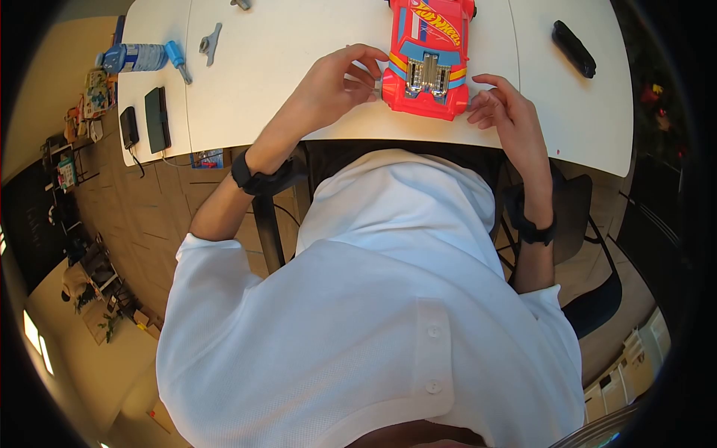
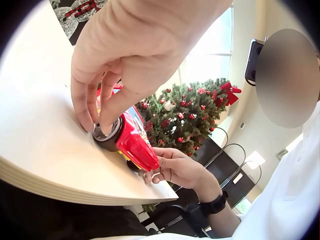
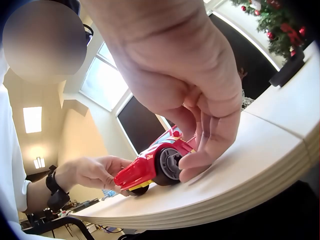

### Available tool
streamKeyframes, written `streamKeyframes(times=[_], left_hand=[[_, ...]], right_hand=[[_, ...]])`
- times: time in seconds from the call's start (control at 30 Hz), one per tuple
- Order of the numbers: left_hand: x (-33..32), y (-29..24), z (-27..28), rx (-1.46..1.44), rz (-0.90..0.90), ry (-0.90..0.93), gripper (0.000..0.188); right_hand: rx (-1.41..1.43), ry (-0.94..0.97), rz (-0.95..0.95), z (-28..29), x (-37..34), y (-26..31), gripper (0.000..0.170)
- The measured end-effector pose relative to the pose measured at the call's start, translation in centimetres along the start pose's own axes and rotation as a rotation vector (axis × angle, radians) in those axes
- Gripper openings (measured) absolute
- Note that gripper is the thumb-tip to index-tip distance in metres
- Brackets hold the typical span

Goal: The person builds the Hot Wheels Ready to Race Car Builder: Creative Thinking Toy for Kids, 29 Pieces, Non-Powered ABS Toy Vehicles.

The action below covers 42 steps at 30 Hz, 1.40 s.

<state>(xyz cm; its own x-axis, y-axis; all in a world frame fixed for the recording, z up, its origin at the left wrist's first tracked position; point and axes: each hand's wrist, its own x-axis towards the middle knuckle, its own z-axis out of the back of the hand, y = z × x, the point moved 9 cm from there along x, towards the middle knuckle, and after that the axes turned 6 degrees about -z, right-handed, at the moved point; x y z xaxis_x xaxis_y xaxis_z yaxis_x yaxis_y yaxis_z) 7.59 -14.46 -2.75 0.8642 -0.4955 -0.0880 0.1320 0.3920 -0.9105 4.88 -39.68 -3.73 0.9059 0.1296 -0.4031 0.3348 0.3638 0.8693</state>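
A red toy car (image 1: 427,63) with blue and yellow stripes and a silver engine stands on the white table, its near end close to the edge. At its left side, the left hand (image 1: 323,91) has bent fingers and thumb at a wheel; in the left wrist view the fingertips of the left hand (image 2: 125,65) pinch that wheel (image 2: 108,136). The right hand (image 1: 514,123) is beside the opposite side, fingers loosely bent. In the right wrist view, fingertips of the right hand (image 3: 185,85) rest by the dark wheel (image 3: 169,165); whether they touch it is unclear.
On the table's left are a water bottle (image 1: 138,58), a blue-handled tool (image 1: 178,60), a grey part (image 1: 210,45), a dark phone-like case (image 1: 157,119) and a black device (image 1: 129,128) with a cable. A black case (image 1: 573,49) lies at the right.
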Motion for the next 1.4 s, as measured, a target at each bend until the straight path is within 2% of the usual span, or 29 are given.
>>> streamKeyframes(times=[0.07, 0.1, 0.13, 0.17, 0.23, 0.27, 0.33, 0.43, 0.47, 0.57, 0.63, 0.77, 0.83, 0.97, 1.07, 1.2, 1.27, 1.3, 1.37, 1.4], left_hand=[[0.1, -0.6, 0.4, 0.005, -0.016, -0.023, 0.031], [0.1, 0.0, 0.5, -0.005, 0.105, -0.013, 0.032], [-0.1, 0.7, 0.6, -0.015, 0.227, -0.004, 0.035], [-0.2, 0.9, 0.5, -0.015, 0.229, -0.006, 0.035], [-0.2, 1.8, -0.5, -0.202, 0.287, 0.048, 0.037], [-0.2, 2.1, -0.4, -0.200, 0.287, 0.046, 0.037], [0.2, 0.8, 0.1, -0.042, 0.085, 0.026, 0.032], [0.0, 0.1, 0.4, -0.042, 0.057, -0.015, 0.029], [0.0, 0.0, 0.6, -0.042, 0.057, -0.014, 0.029], [-0.2, 0.4, 1.2, 0.002, 0.107, -0.030, 0.027], [-0.5, 1.7, 0.2, -0.225, 0.266, 0.030, 0.024], [0.0, 1.5, -0.3, -0.161, 0.194, 0.028, 0.022], [0.1, 1.0, 0.0, -0.174, 0.099, 0.014, 0.023], [-0.1, 1.7, -0.6, -0.360, 0.197, 0.055, 0.027], [0.0, 1.4, -0.6, -0.324, 0.182, 0.079, 0.030], [0.5, 1.1, 3.2, -0.097, 0.226, 0.091, 0.020], [1.1, 1.2, 9.0, 0.160, 0.134, -0.163, 0.020], [1.4, 1.5, 12.3, 0.342, -0.013, -0.309, 0.020], [1.4, 2.3, 17.8, 0.768, -0.151, -0.562, 0.028], [1.5, 3.2, 19.7, 0.909, -0.089, -0.621, 0.035]], right_hand=[[-0.071, -0.008, -0.081, 0.3, -0.1, -0.3, 0.035], [-0.071, -0.008, -0.082, 0.1, -0.2, -0.3, 0.035], [-0.095, -0.051, -0.001, 0.2, -0.4, 0.5, 0.034], [-0.119, -0.091, 0.081, 0.1, -0.6, 1.2, 0.034], [-0.067, -0.092, 0.096, -0.6, -0.5, 1.0, 0.033], [-0.015, -0.096, 0.109, -0.7, -0.4, 1.1, 0.032], [-0.049, -0.092, 0.089, -0.6, -0.3, 0.9, 0.032], [-0.080, -0.096, 0.013, 0.0, -0.1, 0.4, 0.031], [-0.075, -0.101, -0.043, 0.2, -0.1, 0.0, 0.031], [-0.131, -0.119, -0.002, 0.4, -0.3, 0.5, 0.026], [-0.127, -0.091, 0.019, -0.4, -0.3, 0.3, 0.022], [-0.158, -0.089, 0.042, -0.7, -0.4, 0.7, 0.018], [-0.160, -0.102, 0.056, -0.5, -0.6, 0.9, 0.019], [-0.147, -0.109, 0.086, -0.4, -0.2, 0.1, 0.023], [-0.145, -0.083, 0.078, -0.3, -0.2, 0.2, 0.023], [-0.230, -0.032, 0.002, -0.1, 0.0, 0.3, 0.022], [-0.236, -0.064, 0.046, 0.3, -0.1, 0.9, 0.022], [-0.244, -0.091, 0.085, 0.6, -0.3, 1.4, 0.022], [-0.203, -0.085, 0.029, 0.8, -0.1, 1.0, 0.027], [-0.161, -0.080, -0.025, 0.9, 0.0, 0.6, 0.033]])
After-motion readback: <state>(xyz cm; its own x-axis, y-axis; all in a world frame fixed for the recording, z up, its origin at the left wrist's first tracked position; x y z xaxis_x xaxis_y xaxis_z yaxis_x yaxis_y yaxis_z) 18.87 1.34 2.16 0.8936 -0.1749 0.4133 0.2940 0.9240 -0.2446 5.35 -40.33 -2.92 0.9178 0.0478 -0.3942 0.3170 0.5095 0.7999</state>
